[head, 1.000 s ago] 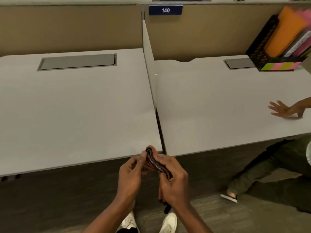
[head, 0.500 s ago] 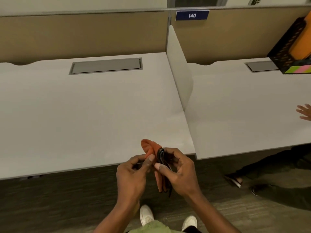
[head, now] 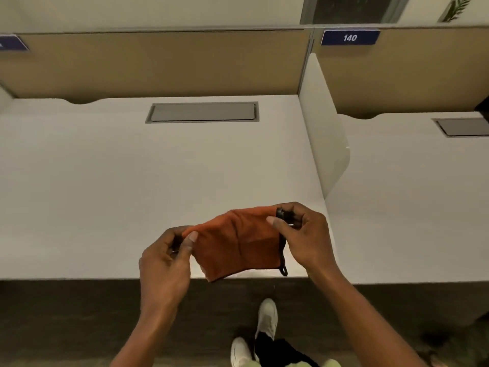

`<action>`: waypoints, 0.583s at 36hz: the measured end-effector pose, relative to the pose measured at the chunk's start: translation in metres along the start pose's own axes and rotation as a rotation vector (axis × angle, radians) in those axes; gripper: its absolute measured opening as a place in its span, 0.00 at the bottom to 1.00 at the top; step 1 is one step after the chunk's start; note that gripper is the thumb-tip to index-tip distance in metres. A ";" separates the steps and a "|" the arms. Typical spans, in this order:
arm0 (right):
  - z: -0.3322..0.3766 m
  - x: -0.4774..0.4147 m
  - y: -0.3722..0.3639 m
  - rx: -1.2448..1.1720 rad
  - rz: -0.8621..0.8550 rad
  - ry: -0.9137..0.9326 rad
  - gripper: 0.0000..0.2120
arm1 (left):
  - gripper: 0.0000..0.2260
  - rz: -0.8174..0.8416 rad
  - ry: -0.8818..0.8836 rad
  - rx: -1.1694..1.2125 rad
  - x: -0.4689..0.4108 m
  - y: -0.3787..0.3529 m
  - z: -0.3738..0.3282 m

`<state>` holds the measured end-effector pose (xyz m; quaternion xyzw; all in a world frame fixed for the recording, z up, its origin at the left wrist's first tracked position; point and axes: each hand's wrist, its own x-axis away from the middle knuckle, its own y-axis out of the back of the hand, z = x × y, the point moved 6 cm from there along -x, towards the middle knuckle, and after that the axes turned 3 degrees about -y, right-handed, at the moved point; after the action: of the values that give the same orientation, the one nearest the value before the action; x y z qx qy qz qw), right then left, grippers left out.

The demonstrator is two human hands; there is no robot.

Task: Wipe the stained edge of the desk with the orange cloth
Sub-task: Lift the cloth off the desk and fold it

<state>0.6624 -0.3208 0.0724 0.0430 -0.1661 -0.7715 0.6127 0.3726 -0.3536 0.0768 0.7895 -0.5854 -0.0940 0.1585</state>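
Observation:
An orange cloth (head: 235,242) with black trim is stretched flat between both hands, just above the front edge of the white desk (head: 105,197). My left hand (head: 165,260) pinches its left corner. My right hand (head: 301,234) pinches its upper right corner, and a black loop hangs from the cloth's right side. The cloth's lower part hangs over the desk's front edge (head: 79,278). No stain is visible on the edge from here.
A grey cable flap (head: 203,112) sits at the back of the desk. A white divider (head: 325,133) separates it from the neighbouring desk (head: 410,207) on the right. Tan partition panels (head: 158,64) stand behind. My white shoes (head: 267,316) are on the dark carpet below.
The cloth was bunched between my hands; now it is pulled out flat. The view has shifted left to the left desk, and the other person's hand has left the frame.

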 end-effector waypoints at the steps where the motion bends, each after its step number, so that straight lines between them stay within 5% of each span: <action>1: 0.004 -0.010 -0.002 0.016 0.023 0.009 0.06 | 0.03 -0.014 -0.005 -0.015 -0.008 0.004 -0.001; 21: 0.071 -0.113 -0.098 0.184 0.380 0.368 0.06 | 0.07 -0.326 -0.136 -0.360 -0.099 0.062 -0.023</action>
<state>0.5793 -0.1788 0.0933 0.2057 -0.1264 -0.6037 0.7598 0.2955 -0.2721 0.1166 0.8244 -0.4336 -0.2741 0.2394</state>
